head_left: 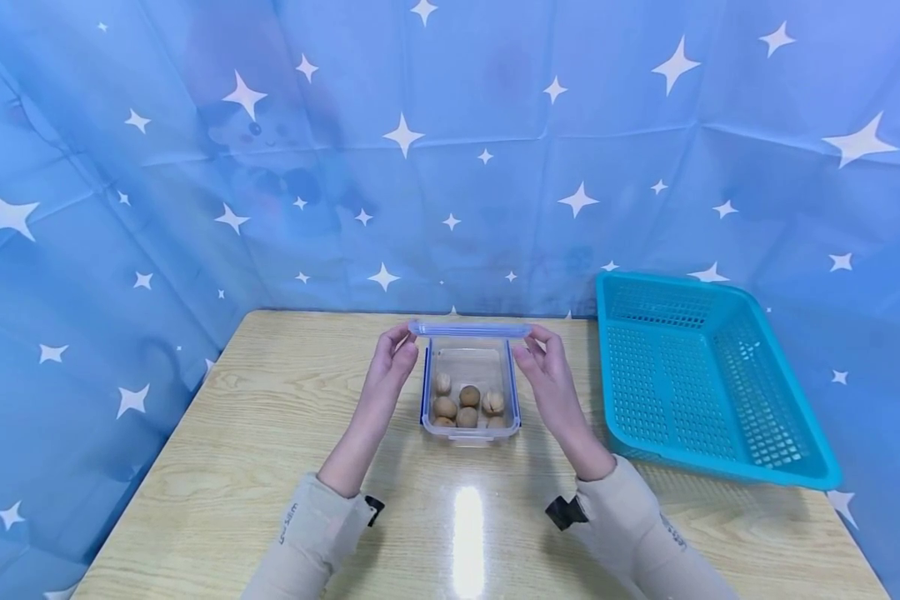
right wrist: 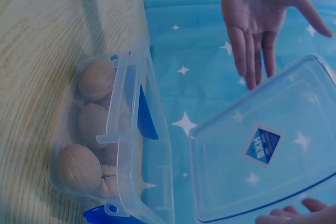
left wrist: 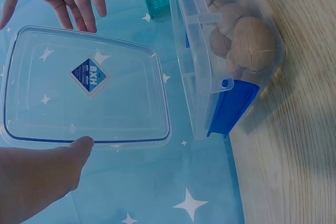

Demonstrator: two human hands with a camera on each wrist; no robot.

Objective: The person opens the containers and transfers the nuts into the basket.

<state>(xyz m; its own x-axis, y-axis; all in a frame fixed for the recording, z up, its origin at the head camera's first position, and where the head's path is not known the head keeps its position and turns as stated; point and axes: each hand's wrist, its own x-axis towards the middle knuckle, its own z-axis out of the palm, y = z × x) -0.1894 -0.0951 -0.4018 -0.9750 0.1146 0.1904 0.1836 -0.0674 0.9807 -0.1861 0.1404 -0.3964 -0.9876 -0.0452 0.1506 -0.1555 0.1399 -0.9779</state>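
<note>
Where it hangs behind the work, one blue curtain (head_left: 480, 183), star-printed; low risk, being apart from both hands.

One table (head_left: 307, 375), wood-grained, with a glossy patch of glare; its smooth top might let a nudged container slide.

One turquoise basket (head_left: 697, 383), perforated, right of the hands; a wide swing of the right arm could knock it.

One clear container (head_left: 471, 360), upright on the table between the forearms, uncovered; neither hand steadies it, so a bump from the lid's edge could shift it.

One lid (head_left: 471, 330), transparent, raised at the container's far end, apart from the rim; unequal lift at its ends could twist it or bring it down crooked.

Two hands: left hand (head_left: 390, 358) gripping the lid's left end, right hand (head_left: 547, 364) its right end, at the edges only; the hold looks light, so slackening on either side could drop it.

One blue latch (left wrist: 233, 109), unfastened, turned outward at the container's side; it might snag a finger or be caught under a misplaced edge.

Several walnuts (head_left: 468, 396), loose, mostly toward the near end; a sharp jolt could roll or spill them.
</note>
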